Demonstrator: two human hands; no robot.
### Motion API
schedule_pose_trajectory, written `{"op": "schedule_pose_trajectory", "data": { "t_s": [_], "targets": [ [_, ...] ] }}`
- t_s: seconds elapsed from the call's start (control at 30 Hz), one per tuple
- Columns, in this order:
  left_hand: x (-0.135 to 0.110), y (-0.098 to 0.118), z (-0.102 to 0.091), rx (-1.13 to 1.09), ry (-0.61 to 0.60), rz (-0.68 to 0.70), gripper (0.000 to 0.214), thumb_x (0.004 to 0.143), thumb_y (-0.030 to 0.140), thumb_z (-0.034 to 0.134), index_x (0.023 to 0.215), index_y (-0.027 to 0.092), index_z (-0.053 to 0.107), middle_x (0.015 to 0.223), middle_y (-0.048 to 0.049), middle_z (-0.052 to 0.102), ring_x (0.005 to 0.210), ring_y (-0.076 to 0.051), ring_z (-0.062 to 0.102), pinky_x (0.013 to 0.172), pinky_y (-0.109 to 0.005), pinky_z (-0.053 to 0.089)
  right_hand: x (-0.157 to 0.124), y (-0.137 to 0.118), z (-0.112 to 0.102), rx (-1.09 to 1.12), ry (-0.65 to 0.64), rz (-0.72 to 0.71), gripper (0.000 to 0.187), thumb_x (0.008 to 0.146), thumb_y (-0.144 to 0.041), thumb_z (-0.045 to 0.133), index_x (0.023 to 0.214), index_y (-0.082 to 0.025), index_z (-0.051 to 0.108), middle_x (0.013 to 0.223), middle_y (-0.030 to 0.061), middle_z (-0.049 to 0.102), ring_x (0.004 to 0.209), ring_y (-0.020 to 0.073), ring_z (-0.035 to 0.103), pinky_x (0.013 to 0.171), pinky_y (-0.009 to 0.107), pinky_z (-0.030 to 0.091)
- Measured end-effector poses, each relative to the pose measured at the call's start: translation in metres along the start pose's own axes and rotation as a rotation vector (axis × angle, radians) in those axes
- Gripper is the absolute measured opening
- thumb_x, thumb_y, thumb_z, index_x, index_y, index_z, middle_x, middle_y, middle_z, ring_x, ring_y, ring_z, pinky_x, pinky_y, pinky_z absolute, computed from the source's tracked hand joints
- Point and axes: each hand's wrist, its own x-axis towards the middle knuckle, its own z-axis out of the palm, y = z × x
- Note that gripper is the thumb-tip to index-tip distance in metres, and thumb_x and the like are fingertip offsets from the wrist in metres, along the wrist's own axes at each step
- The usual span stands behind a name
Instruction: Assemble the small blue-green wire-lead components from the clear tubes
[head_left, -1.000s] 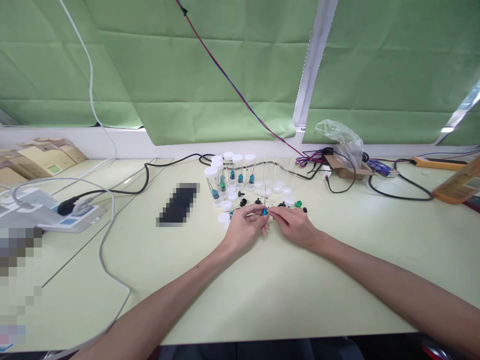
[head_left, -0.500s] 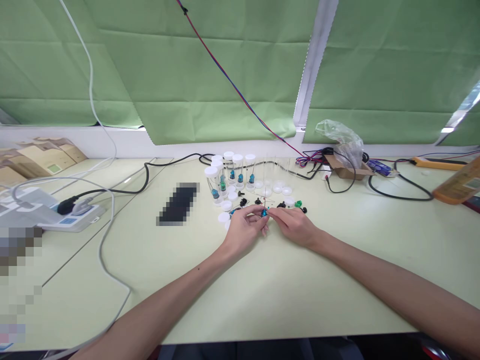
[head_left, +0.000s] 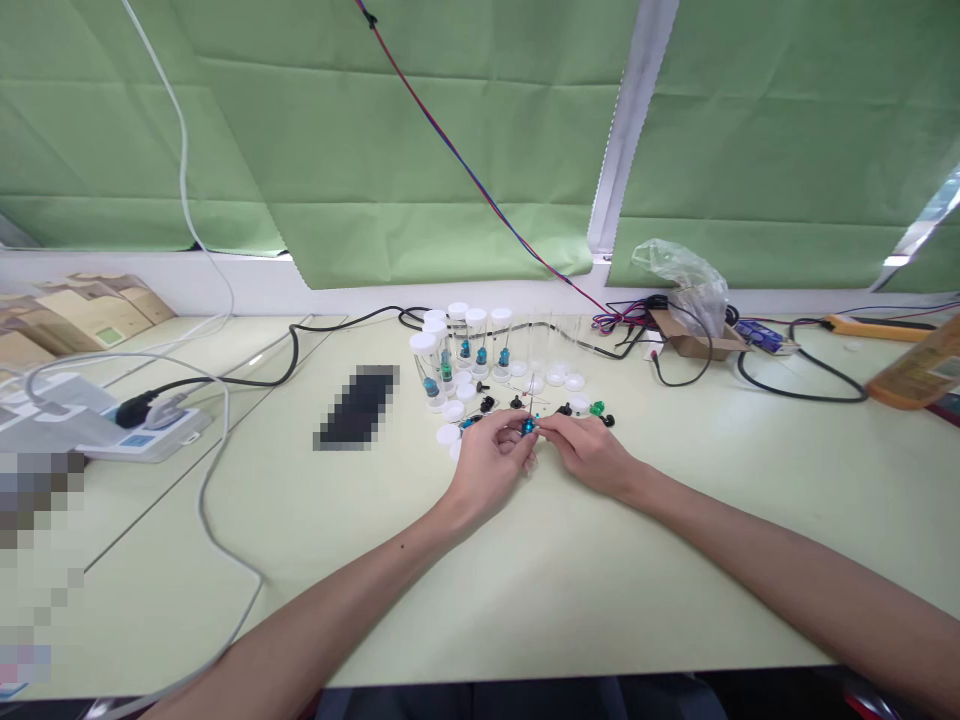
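Observation:
A small blue plastic part point(head_left: 528, 426) with a thin rod standing up from it is pinched in the fingertips of my left hand point(head_left: 486, 458). From the other side, my right hand point(head_left: 589, 448) has its fingers closed at the part's right edge; they hide what lies between them. Just beyond my hands, loose black plastic parts point(head_left: 516, 402), a green part point(head_left: 597, 408) and white caps point(head_left: 578, 402) are scattered on the table. Behind these stand several clear tubes with white lids point(head_left: 475, 316), with blue or green parts point(head_left: 481, 356) inside.
Uncapped clear tubes point(head_left: 538, 345) stand at the back. A black cable point(head_left: 330, 325) runs behind them. On the left lies a white power strip point(head_left: 161, 435); on the right are an open cardboard box point(head_left: 697, 345) and an orange bottle point(head_left: 911, 370). A blurred dark rectangle point(head_left: 358, 408) lies left of centre.
Both hands hold nearly the same place. The blue part and its rod have turned or tilted very slightly between my fingers.

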Motion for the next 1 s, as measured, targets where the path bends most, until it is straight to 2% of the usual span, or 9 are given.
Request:
{"op": "schedule_pose_trajectory", "data": {
  "t_s": [0.23,0.47,0.77,1.0],
  "targets": [
    [-0.002,-0.002,0.002,0.094,0.042,0.090,0.025,0.084,0.032,0.062,0.103,0.016,0.064,0.082,-0.0044,0.065,0.056,-0.013,0.063,0.055,-0.027,0.053,0.003,-0.008,0.000,0.167,0.061,0.123,0.015,0.098,-0.022,0.046,0.098,-0.020,0.062,0.074,0.0016,0.069,0.060,0.0132,0.063,0.058,0.024,0.048],
    [-0.005,0.003,0.003,0.150,0.053,0.134,0.022,0.085,0.030,0.062,0.103,0.017,0.064,0.086,-0.0046,0.063,0.056,-0.012,0.063,0.055,-0.027,0.053,0.003,-0.010,-0.001,0.233,0.077,0.227,0.015,0.097,-0.025,0.047,0.092,-0.020,0.060,0.069,0.0000,0.064,0.057,0.0127,0.059,0.057,0.023,0.046],
    [-0.005,0.003,0.004,0.192,0.072,0.169,0.021,0.086,0.028,0.061,0.103,0.016,0.064,0.089,-0.0051,0.064,0.058,-0.011,0.064,0.058,-0.026,0.055,0.006,-0.012,-0.005,0.313,-0.055,0.319,0.013,0.100,-0.027,0.039,0.095,-0.021,0.049,0.068,-0.0014,0.056,0.056,0.0127,0.053,0.056,0.024,0.042],
    [-0.005,-0.001,0.005,0.154,0.081,0.168,0.018,0.085,0.028,0.063,0.101,0.017,0.063,0.085,-0.0043,0.066,0.055,-0.012,0.064,0.053,-0.025,0.054,0.007,-0.012,-0.008,0.337,-0.122,0.408,0.014,0.101,-0.029,0.035,0.091,-0.022,0.042,0.070,-0.0013,0.055,0.056,0.0135,0.050,0.057,0.025,0.039]
  ]
}}
